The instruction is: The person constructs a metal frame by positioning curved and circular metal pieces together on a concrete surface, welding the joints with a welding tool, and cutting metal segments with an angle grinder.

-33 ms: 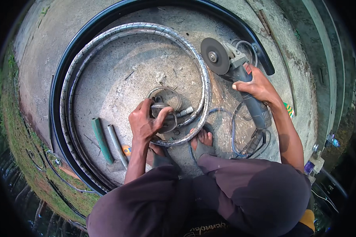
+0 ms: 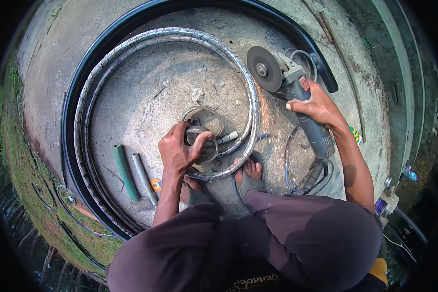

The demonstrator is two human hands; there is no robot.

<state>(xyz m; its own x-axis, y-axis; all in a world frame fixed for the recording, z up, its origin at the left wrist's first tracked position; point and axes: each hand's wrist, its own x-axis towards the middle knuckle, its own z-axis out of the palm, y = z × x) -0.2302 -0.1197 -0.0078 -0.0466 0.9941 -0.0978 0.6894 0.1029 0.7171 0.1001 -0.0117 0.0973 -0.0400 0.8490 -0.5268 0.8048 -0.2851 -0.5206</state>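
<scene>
My right hand [image 2: 319, 108] is wrapped round the body of an angle grinder [image 2: 316, 136]. Its dark cutting disc [image 2: 270, 73] is at the right side of a coiled silvery, spiral-banded hose [image 2: 251, 90], and sparks [image 2: 272, 114] stream down from there toward my feet. Inside the coil, my left hand [image 2: 176, 150] has its fingers and thumb closed round a curved metal ring-like piece [image 2: 210, 155], partly hidden by the hand. Beside it lie a thin round band [image 2: 220, 121] and a hose end with a pale metal fitting [image 2: 228, 137].
A thick black curved tube [image 2: 102, 44] arcs round the coil. Left of my foot lie a green tube [image 2: 125, 173], a grey tube [image 2: 143, 177] and a yellow-orange roll [image 2: 155, 185]. A blue cable [image 2: 287, 175] loops on the concrete beside my bare toes [image 2: 252, 169].
The spray of sparks has shifted slightly in shape. Both hands, the grinder and the coil stay in place.
</scene>
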